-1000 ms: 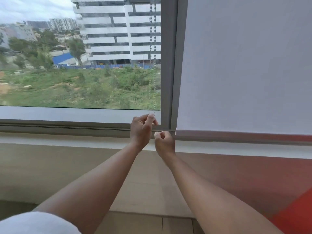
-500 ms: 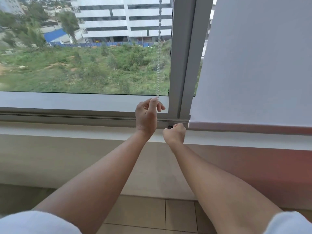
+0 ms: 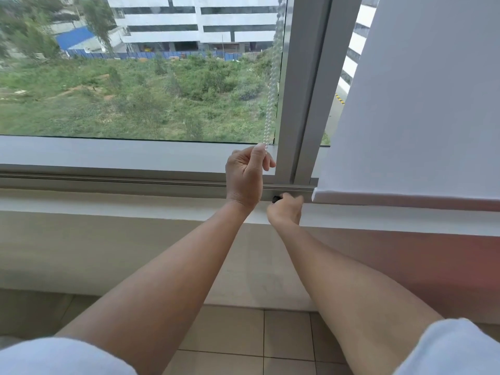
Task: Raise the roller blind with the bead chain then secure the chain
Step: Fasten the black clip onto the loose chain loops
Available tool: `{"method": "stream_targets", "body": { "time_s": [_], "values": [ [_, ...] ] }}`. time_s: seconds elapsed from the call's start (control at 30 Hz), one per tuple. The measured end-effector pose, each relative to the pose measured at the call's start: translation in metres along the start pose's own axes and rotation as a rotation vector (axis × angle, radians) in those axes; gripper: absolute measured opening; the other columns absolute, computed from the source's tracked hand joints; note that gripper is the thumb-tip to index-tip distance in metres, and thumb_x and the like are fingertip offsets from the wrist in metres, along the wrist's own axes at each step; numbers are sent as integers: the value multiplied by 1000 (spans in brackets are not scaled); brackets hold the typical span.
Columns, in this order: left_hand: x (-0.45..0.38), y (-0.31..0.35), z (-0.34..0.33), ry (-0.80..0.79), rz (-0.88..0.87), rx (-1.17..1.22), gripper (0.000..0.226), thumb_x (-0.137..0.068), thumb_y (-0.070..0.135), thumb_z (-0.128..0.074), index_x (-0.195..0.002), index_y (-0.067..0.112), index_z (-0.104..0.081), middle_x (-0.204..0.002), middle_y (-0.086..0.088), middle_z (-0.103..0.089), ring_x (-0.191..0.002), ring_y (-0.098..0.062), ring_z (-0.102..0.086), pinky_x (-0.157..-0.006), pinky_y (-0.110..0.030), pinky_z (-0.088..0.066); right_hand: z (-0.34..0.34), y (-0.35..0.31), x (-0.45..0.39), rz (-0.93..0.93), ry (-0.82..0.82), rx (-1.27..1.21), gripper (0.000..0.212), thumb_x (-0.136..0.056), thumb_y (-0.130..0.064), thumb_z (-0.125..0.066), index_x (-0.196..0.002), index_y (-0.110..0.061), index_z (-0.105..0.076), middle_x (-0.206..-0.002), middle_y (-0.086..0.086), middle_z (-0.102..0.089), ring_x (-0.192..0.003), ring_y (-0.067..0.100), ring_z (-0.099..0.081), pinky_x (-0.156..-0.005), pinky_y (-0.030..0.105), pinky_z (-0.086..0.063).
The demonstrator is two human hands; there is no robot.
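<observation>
Bead chain (image 3: 271,98): light, limp, slippery; left hand (image 3: 244,175) fingers pinch it beside mullion (image 3: 300,90); right hand (image 3: 285,212) fingers curled, contents unclear.

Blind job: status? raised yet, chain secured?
Done: the left pane looks uncovered, no blind showing over it; the right blind hangs down to the sill. In hand: the left hand pinches the bead chain, which runs taut up the window frame; the right hand works at a small black clip on the bottom rail. Left: chain not visibly fixed.
</observation>
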State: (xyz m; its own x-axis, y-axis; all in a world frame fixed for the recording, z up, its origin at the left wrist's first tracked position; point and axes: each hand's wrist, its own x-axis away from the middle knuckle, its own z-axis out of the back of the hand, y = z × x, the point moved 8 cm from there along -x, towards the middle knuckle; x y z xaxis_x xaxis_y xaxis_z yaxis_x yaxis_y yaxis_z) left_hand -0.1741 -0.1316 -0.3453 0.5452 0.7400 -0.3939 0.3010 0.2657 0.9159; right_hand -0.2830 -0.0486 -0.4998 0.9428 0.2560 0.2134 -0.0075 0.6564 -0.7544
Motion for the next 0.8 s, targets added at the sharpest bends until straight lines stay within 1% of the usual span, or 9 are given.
{"method": "stream_targets", "body": {
  "time_s": [0.13,0.23,0.4,0.53,0.6,0.67,0.7,0.77,0.8],
  "values": [
    [-2,-3,-1,3,5,19,45,-88,36,-47,-45,24,-49,-55,2,-61,-66,-21,-53,-97,-21,-42,2,-4,-2,76,30,70,28,-91,-10,-55,-118,-8,-64,-124,11,-52,-112,32,-55,-89,34,-48],
    [-3,-5,-4,0,19,25,46,-93,25,-47,-48,16,-48,-55,-6,-57,-62,-19,-51,-84,-5,-43,4,-6,3,108,35,142,29,-90,-18,-57,-118,-13,-64,-120,8,-62,-116,29,-54,-86,35,-51],
    [-2,-6,-8,-31,56,12,47,-95,27,-46,-50,14,-50,-57,-2,-57,-65,-18,-53,-79,-4,-43,5,-7,16,90,-29,35,26,-88,-27,-60,-113,-21,-64,-115,6,-65,-110,27,-59,-82,31,-49],
    [3,-2,-5,-29,54,0,48,-99,31,-45,-55,15,-54,-59,3,-59,-69,-19,-55,-75,-14,-43,10,-23,31,190,-98,-116,21,-89,-22,-61,-109,-16,-63,-105,2,-68,-93,21,-61,-75,29,-48],
    [6,0,-4,-45,67,-17,48,-99,34,-47,-55,17,-57,-61,5,-63,-71,-24,-55,-75,-23,-43,19,-34,39,252,-118,-182,19,-91,-20,-59,-109,-12,-61,-97,-1,-64,-86,18,-57,-67,25,-41],
    [8,3,-4,-63,87,-48,47,-97,37,-48,-57,15,-60,-64,0,-65,-71,-24,-55,-75,-27,-44,26,-44,45,272,-147,-240,17,-93,-22,-58,-106,-12,-57,-93,-2,-61,-82,17,-56,-59,23,-38],
    [10,5,-4,-66,98,-62,46,-97,38,-49,-59,13,-61,-67,-10,-66,-71,-24,-54,-73,-26,-44,29,-49,48,279,-167,-279,17,-92,-23,-58,-105,-12,-56,-93,0,-62,-82,18,-57,-59,23,-41],
    [14,10,-2,-67,114,-92,45,-96,39,-52,-63,11,-64,-78,-26,-66,-70,-22,-53,-66,-20,-44,32,-59,54,294,-223,-345,17,-91,-24,-58,-103,-13,-54,-100,8,-66,-86,24,-64,-69,33,-56],
    [15,13,0,-69,120,-106,44,-97,37,-53,-64,11,-65,-82,-27,-67,-70,-21,-54,-63,-16,-44,34,-63,57,297,-255,-375,17,-91,-23,-58,-104,-13,-54,-104,12,-65,-90,29,-67,-73,39,-60]
  ]
}}
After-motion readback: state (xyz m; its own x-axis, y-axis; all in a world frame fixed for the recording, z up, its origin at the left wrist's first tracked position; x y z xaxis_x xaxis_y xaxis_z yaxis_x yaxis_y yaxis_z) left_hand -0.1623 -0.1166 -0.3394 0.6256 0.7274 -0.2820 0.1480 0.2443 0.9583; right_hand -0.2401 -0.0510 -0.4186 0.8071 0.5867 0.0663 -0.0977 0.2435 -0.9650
